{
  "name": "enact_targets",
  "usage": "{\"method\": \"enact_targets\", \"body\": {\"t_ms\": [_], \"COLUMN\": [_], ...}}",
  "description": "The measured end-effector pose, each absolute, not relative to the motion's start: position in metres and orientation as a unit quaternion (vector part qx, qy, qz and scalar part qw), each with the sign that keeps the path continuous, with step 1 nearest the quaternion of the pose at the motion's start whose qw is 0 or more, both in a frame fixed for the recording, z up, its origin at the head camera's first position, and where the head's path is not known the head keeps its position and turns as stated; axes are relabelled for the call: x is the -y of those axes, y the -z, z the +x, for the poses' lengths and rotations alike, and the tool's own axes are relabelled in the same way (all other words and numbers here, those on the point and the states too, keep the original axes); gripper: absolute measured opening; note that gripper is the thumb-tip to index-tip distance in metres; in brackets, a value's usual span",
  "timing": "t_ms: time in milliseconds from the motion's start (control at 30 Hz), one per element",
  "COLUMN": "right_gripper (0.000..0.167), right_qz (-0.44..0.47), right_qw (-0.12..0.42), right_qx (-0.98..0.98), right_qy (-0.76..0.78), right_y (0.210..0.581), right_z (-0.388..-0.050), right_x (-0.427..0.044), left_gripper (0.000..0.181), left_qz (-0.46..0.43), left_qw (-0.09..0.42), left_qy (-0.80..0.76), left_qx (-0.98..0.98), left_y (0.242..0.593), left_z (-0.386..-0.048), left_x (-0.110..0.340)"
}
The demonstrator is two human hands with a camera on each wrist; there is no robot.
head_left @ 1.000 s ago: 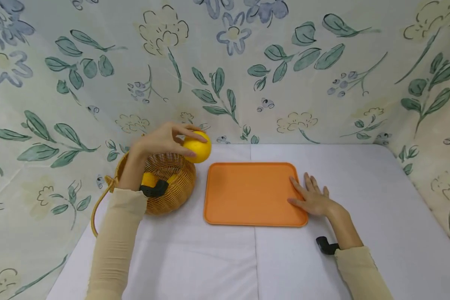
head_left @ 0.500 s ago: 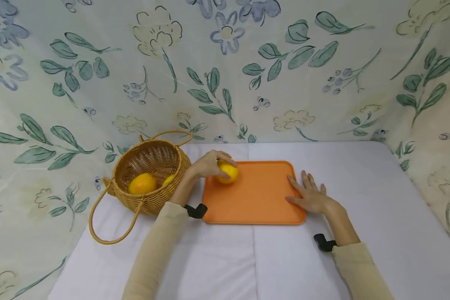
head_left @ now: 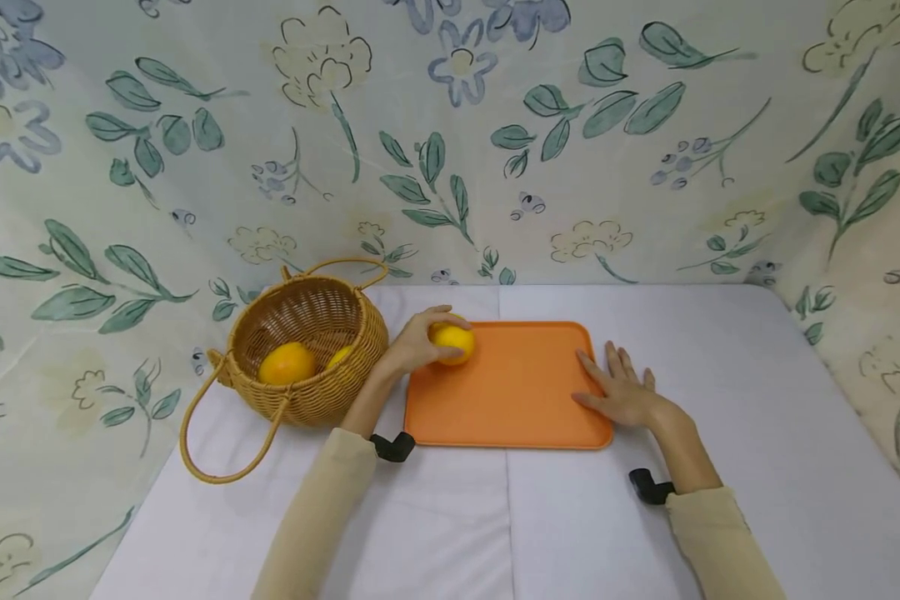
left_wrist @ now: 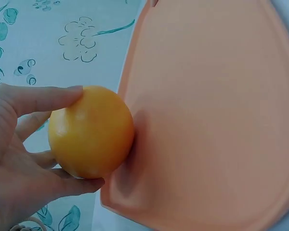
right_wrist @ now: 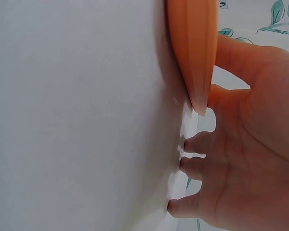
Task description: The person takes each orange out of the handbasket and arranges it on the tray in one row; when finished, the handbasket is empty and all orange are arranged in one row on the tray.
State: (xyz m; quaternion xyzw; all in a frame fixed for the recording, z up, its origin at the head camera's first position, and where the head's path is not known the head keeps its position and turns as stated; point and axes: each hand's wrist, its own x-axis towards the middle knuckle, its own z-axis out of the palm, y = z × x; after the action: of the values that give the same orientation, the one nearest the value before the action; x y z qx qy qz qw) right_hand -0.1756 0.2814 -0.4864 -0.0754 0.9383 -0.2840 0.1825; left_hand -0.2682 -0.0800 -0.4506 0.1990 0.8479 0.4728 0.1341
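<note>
At the back left corner of the orange tray, my left hand grips a round yellow-orange fruit with smooth skin. The left wrist view shows fingers on one side of it and the thumb on the other. Whether the fruit touches the tray I cannot tell. My right hand lies with fingers spread at the tray's right edge. Its thumb and index finger reach over the rim, and the other fingertips rest on the white cloth, as the right wrist view shows.
Left of the tray stands a wicker basket with its handles folded out. Inside are an orange fruit and a partly hidden yellow one. A floral curtain hangs behind the white-covered table.
My left hand has carried the fruit from above the basket right and down to the tray's back left corner, nearly still over the last half second. The right hand has stayed in place.
</note>
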Motion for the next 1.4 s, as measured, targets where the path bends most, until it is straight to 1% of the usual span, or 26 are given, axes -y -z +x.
{"method": "enact_targets", "body": {"t_ms": [100, 267, 333, 533, 600, 700, 1000, 1267, 1400], "right_gripper": [0.091, 0.086, 0.088, 0.093, 0.092, 0.089, 0.086, 0.086, 0.085], "right_qz": [-0.072, -0.069, -0.069, -0.065, -0.067, -0.069, -0.059, -0.066, -0.068], "right_qw": [0.187, 0.196, 0.197, 0.194, 0.194, 0.198, 0.2, 0.198, 0.198], "right_qx": [-0.94, -0.944, -0.944, -0.942, -0.942, -0.941, -0.947, -0.946, -0.945], "right_qy": [0.275, 0.255, 0.256, 0.265, 0.267, 0.266, 0.244, 0.25, 0.25], "right_y": [0.482, 0.475, 0.476, 0.484, 0.484, 0.475, 0.475, 0.474, 0.474], "right_z": [-0.175, -0.174, -0.174, -0.174, -0.174, -0.172, -0.173, -0.173, -0.173], "right_x": [-0.279, -0.275, -0.276, -0.279, -0.278, -0.275, -0.274, -0.274, -0.274], "left_gripper": [0.045, 0.052, 0.053, 0.049, 0.048, 0.047, 0.043, 0.049, 0.052], "left_qz": [0.191, 0.189, 0.19, 0.176, 0.171, 0.169, 0.155, 0.149, 0.155], "left_qw": [0.122, 0.12, 0.117, 0.069, 0.053, 0.041, 0.025, 0.034, 0.032], "left_qy": [-0.48, -0.472, -0.469, -0.482, -0.49, -0.5, -0.526, -0.523, -0.505], "left_qx": [-0.848, -0.853, -0.854, -0.855, -0.853, -0.849, -0.836, -0.838, -0.848], "left_y": [0.451, 0.45, 0.452, 0.461, 0.463, 0.466, 0.472, 0.47, 0.46], "left_z": [-0.263, -0.258, -0.257, -0.255, -0.254, -0.255, -0.254, -0.253, -0.251], "left_x": [0.082, 0.084, 0.085, 0.088, 0.089, 0.09, 0.09, 0.09, 0.091]}}
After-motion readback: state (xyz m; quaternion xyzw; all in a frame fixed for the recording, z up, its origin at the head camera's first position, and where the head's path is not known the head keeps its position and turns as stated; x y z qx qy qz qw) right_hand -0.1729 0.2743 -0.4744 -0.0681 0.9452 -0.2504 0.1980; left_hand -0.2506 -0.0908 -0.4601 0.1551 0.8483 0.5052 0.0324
